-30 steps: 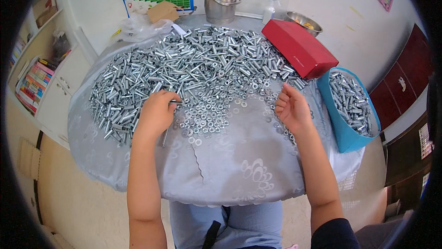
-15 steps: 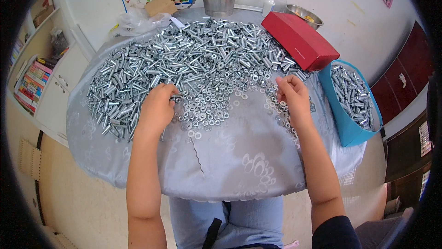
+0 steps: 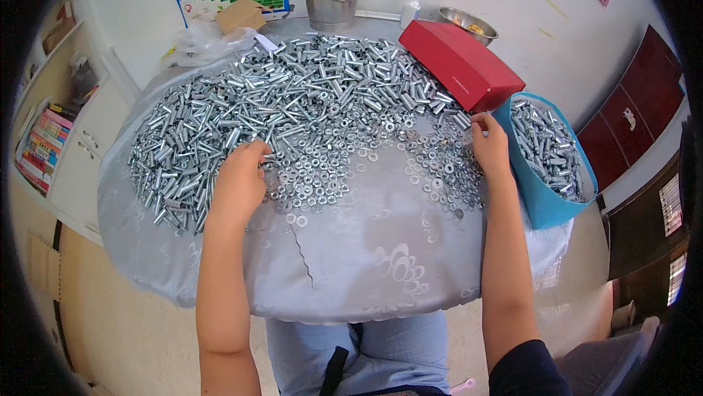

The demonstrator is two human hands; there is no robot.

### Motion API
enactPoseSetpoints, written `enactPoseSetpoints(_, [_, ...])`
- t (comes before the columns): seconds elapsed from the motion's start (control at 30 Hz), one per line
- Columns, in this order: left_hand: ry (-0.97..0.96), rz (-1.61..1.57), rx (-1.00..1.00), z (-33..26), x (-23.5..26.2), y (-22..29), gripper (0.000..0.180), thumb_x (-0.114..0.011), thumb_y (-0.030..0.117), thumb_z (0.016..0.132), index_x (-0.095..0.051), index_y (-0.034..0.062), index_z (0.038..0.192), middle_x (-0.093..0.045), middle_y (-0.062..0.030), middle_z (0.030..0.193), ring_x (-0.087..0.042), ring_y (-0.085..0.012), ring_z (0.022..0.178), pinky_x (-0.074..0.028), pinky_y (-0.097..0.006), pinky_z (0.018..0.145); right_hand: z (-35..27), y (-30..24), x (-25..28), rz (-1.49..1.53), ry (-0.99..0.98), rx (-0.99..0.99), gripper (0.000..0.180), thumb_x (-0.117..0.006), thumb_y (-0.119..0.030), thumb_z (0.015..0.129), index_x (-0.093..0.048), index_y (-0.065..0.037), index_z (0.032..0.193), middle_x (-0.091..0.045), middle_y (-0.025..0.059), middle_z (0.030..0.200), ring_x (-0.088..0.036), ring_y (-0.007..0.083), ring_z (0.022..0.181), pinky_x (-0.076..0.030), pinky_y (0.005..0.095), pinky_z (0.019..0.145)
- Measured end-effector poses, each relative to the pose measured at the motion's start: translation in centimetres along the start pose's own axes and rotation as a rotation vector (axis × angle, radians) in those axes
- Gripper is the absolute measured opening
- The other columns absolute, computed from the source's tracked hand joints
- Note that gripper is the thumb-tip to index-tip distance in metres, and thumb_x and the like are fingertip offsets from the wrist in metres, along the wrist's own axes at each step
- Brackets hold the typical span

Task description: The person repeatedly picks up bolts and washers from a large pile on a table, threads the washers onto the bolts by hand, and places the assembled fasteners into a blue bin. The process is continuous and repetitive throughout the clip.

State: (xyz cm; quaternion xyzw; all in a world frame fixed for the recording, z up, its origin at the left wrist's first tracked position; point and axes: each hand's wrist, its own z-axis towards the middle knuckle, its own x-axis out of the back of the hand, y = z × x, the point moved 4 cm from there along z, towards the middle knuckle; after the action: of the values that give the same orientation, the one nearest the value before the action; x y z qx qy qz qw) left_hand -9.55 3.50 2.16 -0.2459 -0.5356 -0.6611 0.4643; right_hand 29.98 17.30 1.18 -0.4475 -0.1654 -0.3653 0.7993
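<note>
"How's the grip?"
"On the left hand (image 3: pixel 240 184), the fingers curl and the thumb sits close to the forefinger. I can't tell whether a part is pinched there; the hand hides it."
"And the right hand (image 3: pixel 492 146)?"
"Bent fingers, thumb near the forefinger. I can't tell if they meet or clasp anything."
"Now the rest, largest first."
"The table (image 3: pixel 351 286), under a grey patterned cloth. Then the tubes (image 3: pixel 242 110), shiny metal, heaped over its far and left part. The left hand is at their near edge."
"What's at the right end?"
"A blue bin (image 3: pixel 545 206), filled with metal parts, just beside the right hand. A red box (image 3: pixel 465 66) lies beyond that hand, next to the bin."
"Behind those?"
"A steel pot (image 3: pixel 332 4) with a lid and handle, upright past the heap, and a smaller bowl (image 3: pixel 489 35) behind the box, something yellow in it."
"And the smallest?"
"Nuts and washers (image 3: pixel 311 173), loose in front of the tubes: one patch just right of the left hand, another just left of the right hand, mostly bare cloth between."
</note>
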Motion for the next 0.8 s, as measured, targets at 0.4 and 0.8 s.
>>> enactPoseSetpoints(0.4, [0.056,0.056,-0.069,-0.1,-0.7,0.2,0.032,-0.051,-0.012,0.066,-0.056,0.0033,0.093,-0.057,-0.0106,0.086,-0.056,-0.0268,0.084,-0.044,-0.034,0.072,-0.2,1.5,-2.8,-0.158,-0.198,0.066,0.023,-0.047,-0.015,0.084,-0.063,-0.003,0.096,-0.057,0.0157,0.105,-0.051,0.0333,0.1,-0.04,0.0384,0.087])
enactPoseSetpoints(0.8, [0.229,-0.054,-0.04,0.4,0.3,1.0,0.024,-0.057,-0.005,0.071,-0.057,0.004,0.093,-0.064,-0.0087,0.086,-0.06,-0.0273,0.08,-0.047,-0.035,0.068,-0.2,2.1,-1.8,-0.128,-0.077,-0.078,0.021,-0.061,-0.02,0.075,-0.065,-0.001,0.08,-0.062,0.0199,0.084,-0.058,0.0349,0.082,-0.045,0.039,0.075])
